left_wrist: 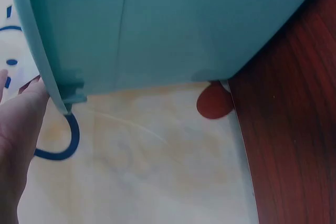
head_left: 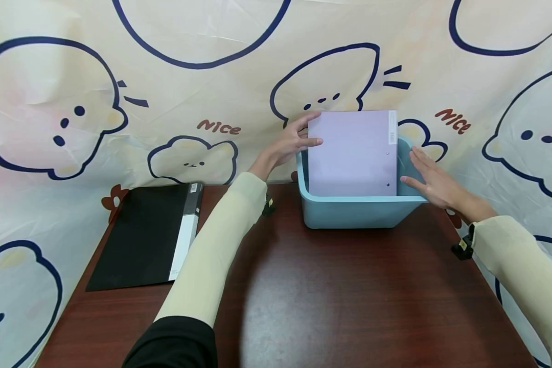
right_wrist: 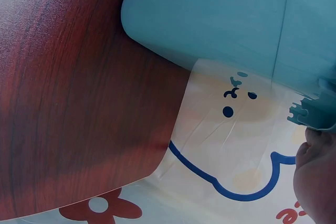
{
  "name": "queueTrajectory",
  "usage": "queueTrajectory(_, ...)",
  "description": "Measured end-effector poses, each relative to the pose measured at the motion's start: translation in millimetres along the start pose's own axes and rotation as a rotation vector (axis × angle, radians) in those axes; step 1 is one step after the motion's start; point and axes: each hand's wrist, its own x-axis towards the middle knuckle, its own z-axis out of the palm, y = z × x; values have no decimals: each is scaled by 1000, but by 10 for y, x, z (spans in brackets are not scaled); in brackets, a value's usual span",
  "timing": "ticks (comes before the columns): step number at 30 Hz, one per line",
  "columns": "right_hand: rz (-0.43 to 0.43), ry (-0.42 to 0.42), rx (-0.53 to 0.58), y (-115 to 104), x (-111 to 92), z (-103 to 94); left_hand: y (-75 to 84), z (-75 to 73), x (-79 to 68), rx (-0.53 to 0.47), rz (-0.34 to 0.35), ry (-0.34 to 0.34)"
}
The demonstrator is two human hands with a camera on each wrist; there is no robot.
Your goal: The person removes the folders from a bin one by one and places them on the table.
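A light purple file folder (head_left: 351,153) with a white label at its upper right stands upright in a blue plastic bin (head_left: 349,214), its lower part hidden by the front wall. My left hand (head_left: 296,138) pinches the folder's left edge, thumb in front and fingers toward the back. At the bin's right rim, my right hand (head_left: 434,179) rests with its fingers extended. Both wrist views show the bin's outer wall (left_wrist: 173,30) from the side, with my left hand (left_wrist: 23,129) and my right hand (right_wrist: 317,174) only partly visible at the frame edges.
A black file folder (head_left: 142,235) with a grey and white spine strip lies on the dark wooden table (head_left: 340,296) at the left. Behind the bin hangs a cartoon-printed cloth (head_left: 239,97), which also borders the table's sides.
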Motion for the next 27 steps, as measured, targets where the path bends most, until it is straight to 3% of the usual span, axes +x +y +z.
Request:
queueTrajectory(6, -4, 8, -3, 14, 15, 7, 17, 87, 31, 66, -35, -25)
queueTrajectory(15, -2, -5, -26, 20, 45, -4, 103, 163, 82, 287, -81, -88)
queueTrajectory(21, -7, -8, -34, 23, 50, 4, 132, 234, 99, 407, -147, -31)
queueTrajectory(27, -15, 0, -47, 23, 55, 5, 72, 257, 135, 442, -149, 42)
